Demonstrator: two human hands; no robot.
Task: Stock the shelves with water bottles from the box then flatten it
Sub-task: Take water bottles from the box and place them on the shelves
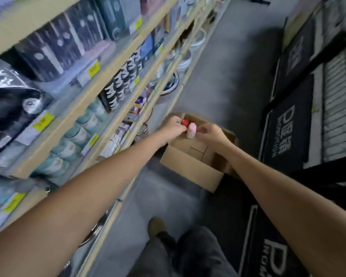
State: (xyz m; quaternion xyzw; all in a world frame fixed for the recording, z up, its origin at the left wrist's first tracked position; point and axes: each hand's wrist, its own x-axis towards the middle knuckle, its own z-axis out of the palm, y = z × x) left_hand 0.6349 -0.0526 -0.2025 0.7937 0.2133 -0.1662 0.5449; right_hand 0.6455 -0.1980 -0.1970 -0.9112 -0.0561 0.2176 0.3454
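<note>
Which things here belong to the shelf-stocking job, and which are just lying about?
Job: cardboard box; red-capped bottle, gripped by left hand; pink bottle, beside right hand; shelves.
Lying about: black mats; wire rack; dark boxes already shelved.

down low: grey floor [218,76] | right side: black mats [290,128] with white letters, next to a wire rack [340,116] | left side: yellow tags [43,120], dark boxes [54,50], green cups [88,120], black mugs [120,82], blue-rimmed bowl [171,84]
</note>
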